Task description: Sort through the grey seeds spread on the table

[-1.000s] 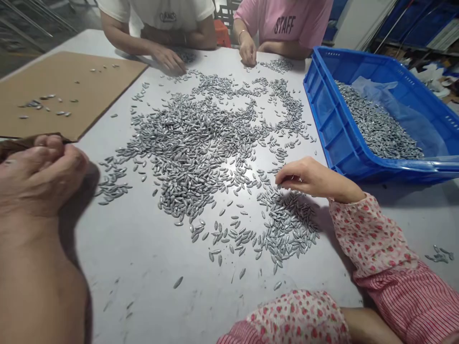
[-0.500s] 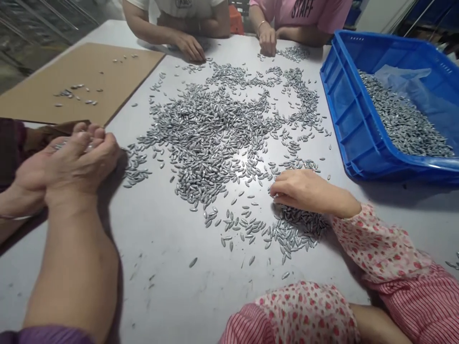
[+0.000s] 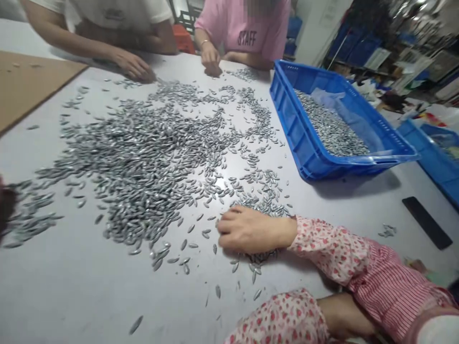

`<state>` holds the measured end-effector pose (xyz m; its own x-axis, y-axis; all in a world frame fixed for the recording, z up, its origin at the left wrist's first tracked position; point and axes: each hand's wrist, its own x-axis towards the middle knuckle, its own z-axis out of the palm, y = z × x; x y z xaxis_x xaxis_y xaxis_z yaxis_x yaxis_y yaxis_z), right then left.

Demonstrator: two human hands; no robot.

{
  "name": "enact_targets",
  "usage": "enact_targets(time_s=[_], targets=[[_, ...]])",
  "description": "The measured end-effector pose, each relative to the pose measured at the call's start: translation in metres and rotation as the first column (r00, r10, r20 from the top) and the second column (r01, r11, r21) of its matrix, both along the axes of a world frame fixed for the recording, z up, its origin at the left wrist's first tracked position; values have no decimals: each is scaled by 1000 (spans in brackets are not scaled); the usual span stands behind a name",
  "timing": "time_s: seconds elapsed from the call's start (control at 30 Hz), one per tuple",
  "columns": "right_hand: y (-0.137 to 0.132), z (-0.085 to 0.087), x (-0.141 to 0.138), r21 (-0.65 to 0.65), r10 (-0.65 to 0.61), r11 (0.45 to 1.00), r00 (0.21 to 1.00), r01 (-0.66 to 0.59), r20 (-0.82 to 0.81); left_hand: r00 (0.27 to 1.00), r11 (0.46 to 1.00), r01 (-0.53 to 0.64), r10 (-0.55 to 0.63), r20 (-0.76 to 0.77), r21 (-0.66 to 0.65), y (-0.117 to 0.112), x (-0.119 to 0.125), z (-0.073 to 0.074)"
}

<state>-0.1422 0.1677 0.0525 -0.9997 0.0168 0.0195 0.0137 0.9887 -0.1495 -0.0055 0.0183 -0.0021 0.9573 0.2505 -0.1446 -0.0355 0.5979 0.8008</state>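
Note:
Only a thin, blurred sliver of my right hand (image 3: 1, 188) shows at the left edge of the head view; its fingers cannot be made out. My left hand is out of frame. Just right of that sliver lies a small group of silver spindle-shaped pieces (image 3: 34, 217) on the white table (image 3: 71, 291). Beyond it spreads the large heap of the same pieces (image 3: 143, 157), one layer on another at its middle and scattered singly around the rim.
A co-worker's hand (image 3: 251, 230) in a floral sleeve (image 3: 330, 246) rests on pieces at right. Two people sit across the table, hands near pieces. A blue crate (image 3: 304, 157) holds more pieces. A brown board (image 3: 32, 91) lies far left, a black flat object (image 3: 426, 223) far right.
The view has swung right, so my two hands, cupped together around some pieces before, have slid off to the left. The co-worker's floral-sleeved hand stays at the pieces.

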Motion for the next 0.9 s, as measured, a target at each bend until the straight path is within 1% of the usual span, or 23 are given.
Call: enact_targets(time_s=[0.07, 0.1, 0.13, 0.17, 0.2, 0.23, 0.27, 0.3, 0.33, 0.37, 0.4, 0.43, 0.5, 0.53, 0.6, 0.63, 0.67, 0.73, 0.8, 0.83, 0.9], targets=[[16, 10, 32, 1, -167, 986, 986, 167, -28, 999, 989, 33, -36, -17, -145, -5, 13, 1], [18, 15, 47, -19, -234, 972, 970, 233, -65, 999, 973, 33, -35, -5, -229, -7, 17, -1], [15, 19, 60, -51, -275, 961, 956, 271, -103, 1000, 952, 24, -21, 15, -305, -9, 20, -4], [8, 20, 69, -88, -275, 960, 952, 265, -136, 999, 934, 11, 2, 37, -357, -12, 22, -8], [-2, 20, 75, -119, -234, 969, 959, 216, -160, 998, 927, 9, 14, 57, -376, -14, 24, -12], [-16, 17, 77, -135, -153, 982, 972, 130, -176, 998, 925, 17, 8, 62, -381, -16, 26, -16], [-30, 14, 76, -132, -48, 991, 982, 23, -185, 998, 926, 42, -23, 55, -375, -18, 27, -20], [-43, 9, 73, -112, 54, 991, 981, -76, -186, 997, 928, 70, -60, 39, -365, -19, 28, -23], [-53, 4, 68, -79, 130, 986, 975, -147, -182, 996, 929, 92, -89, 24, -358, -21, 28, -24], [-59, -1, 62, -41, 164, 984, 971, -174, -172, 995, 930, 101, -100, 23, -353, -21, 28, -25], [-61, -6, 58, -3, 151, 988, 975, -154, -165, 995, 933, 101, -95, 35, -347, -22, 27, -25], [-57, -9, 55, 29, 99, 995, 981, -96, -167, 996, 936, 85, -70, 57, -341, -22, 26, -23], [-41, -13, 59, 57, -76, 994, 974, 90, -213, 993, 945, 41, -4, 115, -326, -21, 22, -21], [-30, -12, 66, 40, -182, 979, 950, 198, -255, 991, 948, 28, 15, 134, -317, -21, 21, -20], [-11, -8, 87, -63, -367, 928, 870, 367, -330, 991, 948, 18, 25, 130, -318, -20, 20, -20], [-5, -6, 100, -126, -432, 901, 837, 415, -336, 993, 946, 20, 19, 117, -324, -20, 21, -21], [-1, -4, 114, -178, -472, 881, 823, 438, -314, 995, 945, 33, 0, 100, -325, -20, 21, -22], [0, -4, 138, -220, -483, 870, 852, 441, -202, 997, 942, 54, -32, 72, -332, -20, 24, -25], [-6, -9, 153, -211, -463, 873, 883, 439, -81, 997, 938, 68, -49, 64, -341, -20, 27, -26], [-10, -13, 154, -200, -456, 876, 889, 439, -41, 996, 936, 74, -53, 70, -345, -20, 27, -26], [-16, -21, 145, -180, -447, 881, 894, 438, -13, 996, 934, 71, -45, 82, -349, -21, 28, -26]])
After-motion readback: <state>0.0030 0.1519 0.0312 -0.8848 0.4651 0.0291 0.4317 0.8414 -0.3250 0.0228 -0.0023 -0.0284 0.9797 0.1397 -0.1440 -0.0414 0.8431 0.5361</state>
